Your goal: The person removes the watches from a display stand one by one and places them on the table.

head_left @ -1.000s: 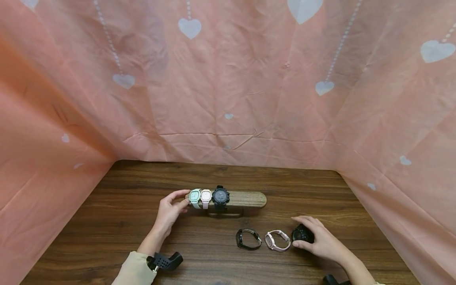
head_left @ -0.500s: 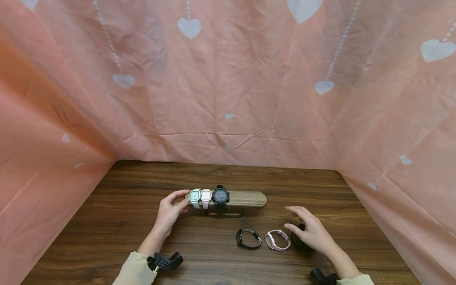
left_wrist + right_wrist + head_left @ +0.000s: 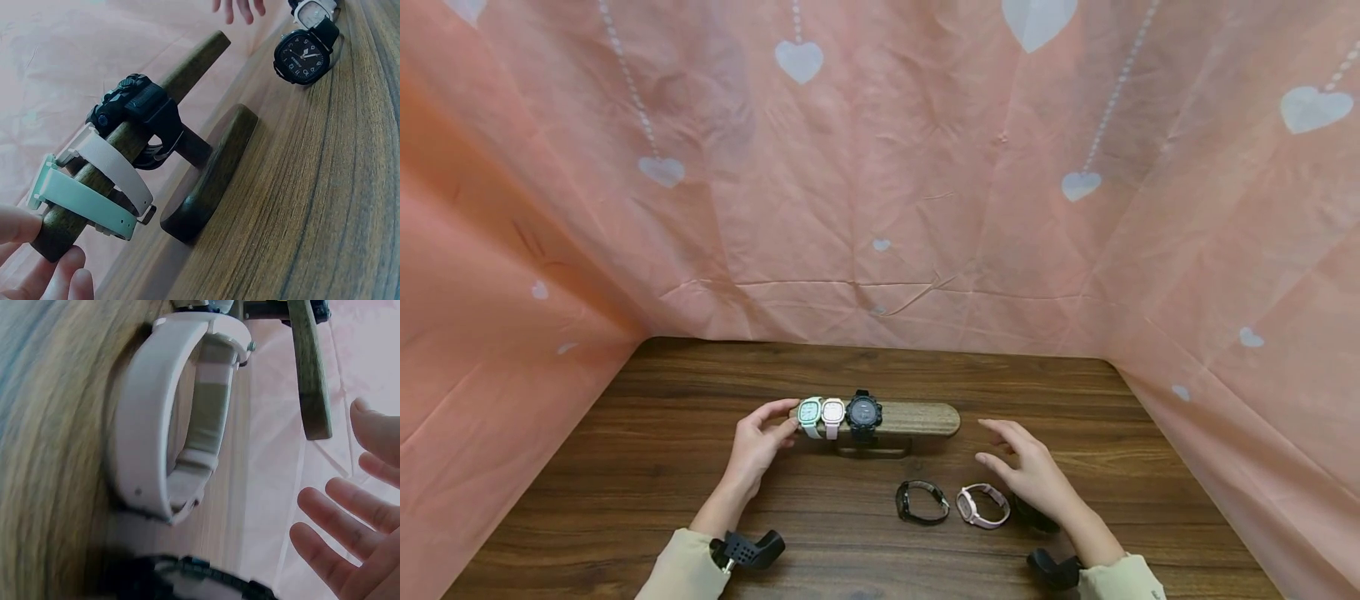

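Observation:
A wooden watch stand [image 3: 921, 419] carries three watches at its left and middle: a mint green watch [image 3: 809, 413], a pale pink watch [image 3: 832, 413] and a chunky black watch [image 3: 864, 412]. My left hand [image 3: 756, 446] grips the stand's left end between thumb and fingers, beside the mint strap. Off the stand's right end, my right hand [image 3: 1033, 472] hovers with spread fingers and holds nothing. Below it on the table lie a thin black watch [image 3: 922, 503], a pink-strapped watch [image 3: 983, 506] and a dark watch [image 3: 1034, 515], the last one partly hidden by the hand.
The stand's foot [image 3: 209, 181] rests on the dark wooden table [image 3: 715, 367]. A pink curtain [image 3: 880, 167] with white hearts surrounds the table at the back and sides. Black wrist cameras [image 3: 748, 550] sit on both forearms.
My right hand has lifted off the dark watch at the right and moved left and away from me, toward the stand's right end. My left hand has stayed on the stand.

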### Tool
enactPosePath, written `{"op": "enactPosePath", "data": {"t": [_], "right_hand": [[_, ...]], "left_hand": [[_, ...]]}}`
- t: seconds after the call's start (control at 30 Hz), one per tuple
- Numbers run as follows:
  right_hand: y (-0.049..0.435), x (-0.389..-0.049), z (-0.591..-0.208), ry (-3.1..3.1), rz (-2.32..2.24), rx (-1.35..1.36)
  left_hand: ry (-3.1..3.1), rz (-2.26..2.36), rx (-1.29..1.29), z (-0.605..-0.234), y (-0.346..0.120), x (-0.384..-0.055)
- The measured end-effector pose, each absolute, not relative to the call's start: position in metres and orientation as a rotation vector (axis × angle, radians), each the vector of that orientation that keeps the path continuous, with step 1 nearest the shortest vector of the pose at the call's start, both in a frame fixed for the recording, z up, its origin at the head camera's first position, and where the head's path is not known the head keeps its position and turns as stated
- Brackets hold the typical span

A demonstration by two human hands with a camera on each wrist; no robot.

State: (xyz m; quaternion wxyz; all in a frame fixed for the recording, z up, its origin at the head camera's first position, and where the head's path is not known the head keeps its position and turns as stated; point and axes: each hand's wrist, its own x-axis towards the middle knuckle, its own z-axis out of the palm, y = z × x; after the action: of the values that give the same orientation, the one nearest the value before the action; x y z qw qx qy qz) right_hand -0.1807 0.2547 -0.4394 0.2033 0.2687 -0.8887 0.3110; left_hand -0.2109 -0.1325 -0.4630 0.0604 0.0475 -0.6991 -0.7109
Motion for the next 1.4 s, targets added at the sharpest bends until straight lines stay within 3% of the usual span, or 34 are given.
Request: {"op": "enactPosePath", "data": {"t": [1.4], "right_hand": [[0.220, -0.224, -0.431, -2.646, 1.142, 0.649]], "left_hand": [[-2.195, -2.099, 0.061, -0.459, -0.139, -0.211]]}}
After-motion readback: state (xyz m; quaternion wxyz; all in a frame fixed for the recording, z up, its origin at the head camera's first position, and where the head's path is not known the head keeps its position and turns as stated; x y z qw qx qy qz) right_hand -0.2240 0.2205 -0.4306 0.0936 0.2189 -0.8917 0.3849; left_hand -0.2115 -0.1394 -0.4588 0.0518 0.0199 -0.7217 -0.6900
